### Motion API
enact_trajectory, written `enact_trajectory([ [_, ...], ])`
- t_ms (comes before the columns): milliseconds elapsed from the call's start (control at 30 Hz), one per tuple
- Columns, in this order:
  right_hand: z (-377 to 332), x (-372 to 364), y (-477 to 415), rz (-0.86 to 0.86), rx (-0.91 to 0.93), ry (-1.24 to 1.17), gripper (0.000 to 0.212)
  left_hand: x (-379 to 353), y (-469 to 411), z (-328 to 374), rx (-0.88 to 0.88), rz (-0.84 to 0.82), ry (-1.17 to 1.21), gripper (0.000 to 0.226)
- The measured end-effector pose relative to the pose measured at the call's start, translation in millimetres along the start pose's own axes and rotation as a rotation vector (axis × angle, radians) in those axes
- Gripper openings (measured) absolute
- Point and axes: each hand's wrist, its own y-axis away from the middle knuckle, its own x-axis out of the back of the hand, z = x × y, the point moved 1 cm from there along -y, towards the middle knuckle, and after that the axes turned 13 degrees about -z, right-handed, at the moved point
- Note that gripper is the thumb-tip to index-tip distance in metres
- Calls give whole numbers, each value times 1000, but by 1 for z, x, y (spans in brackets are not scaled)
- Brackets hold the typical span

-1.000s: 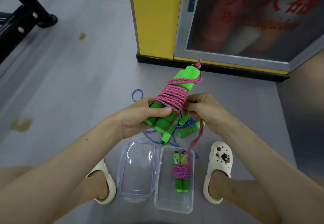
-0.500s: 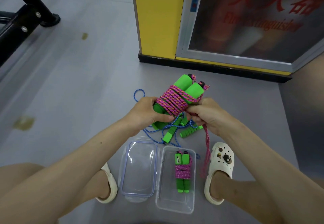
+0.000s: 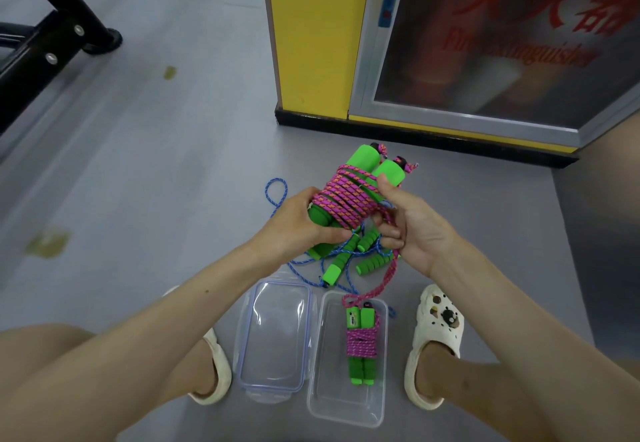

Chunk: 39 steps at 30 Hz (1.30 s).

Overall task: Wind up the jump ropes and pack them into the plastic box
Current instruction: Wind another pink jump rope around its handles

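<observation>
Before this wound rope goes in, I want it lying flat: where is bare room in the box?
Bare strip in the plastic box between its left wall and the packed bundle, plus the near end. Crowded beyond it: loose blue rope and handles.

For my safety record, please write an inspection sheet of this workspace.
Surface: grey floor with yellowish stains.
Job's things: pink jump rope mostly wound round its green handles, loose tail hanging; second wound rope in the open plastic box; lid beside it; blue rope unwound on floor.
Clutter: nothing seen.
Hands: left hand grips the handles; right hand has thumb on the wraps, fingers holding the tail.
Cables: nothing seen.
Surroundings: yellow fire extinguisher cabinet ahead; black metal frame far left.
</observation>
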Motion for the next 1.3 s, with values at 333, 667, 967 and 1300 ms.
enact_trajectory([
  [333,-6,1,1,98,151,68,34,-8,6,-3,0,-219,344,54],
  [667,-6,-4,1,138,89,45,43,-16,6,3,-16,-239,284,58],
  [967,-6,7,1,118,86,-131,31,-18,12,9,-64,-383,390,49],
  [1300,0,-6,-3,82,60,-259,57,-17,16,-2,15,-557,699,37],
])
